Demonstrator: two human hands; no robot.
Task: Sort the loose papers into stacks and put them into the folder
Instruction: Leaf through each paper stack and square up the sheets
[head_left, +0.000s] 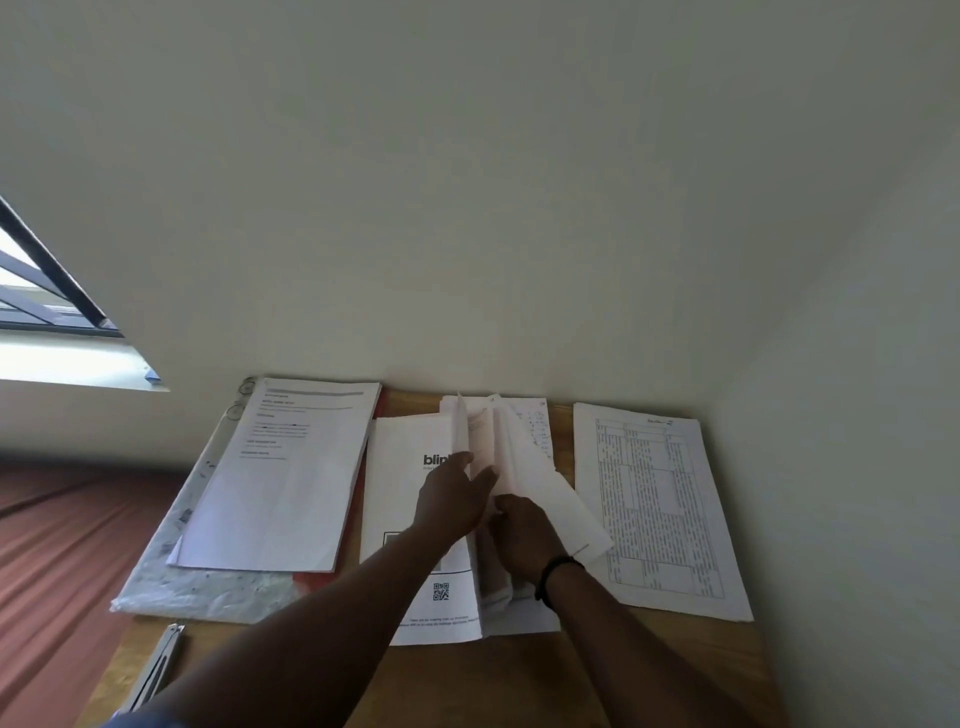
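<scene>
**Both hands in the middle stack**

Your left hand (457, 496) has fingers extended and slightly spread, thumb against a raised sheet (461, 431), holding it upright. Your right hand (524, 530) curls its fingers around the near edges of the middle stack (524, 457), wrist bent, black band (558, 569) on it. Both forearms reach in from below. Printed paper (410, 499) lies just left; table sheet (654, 504) right; folder (208, 551) with papers far left on the desk (519, 686).

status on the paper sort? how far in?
Done: stacks lie on the ring folder at left, on the table at centre and at right. In hand: left hand and right hand leaf through loose sheets. Left: finish sorting, file everything.
</scene>
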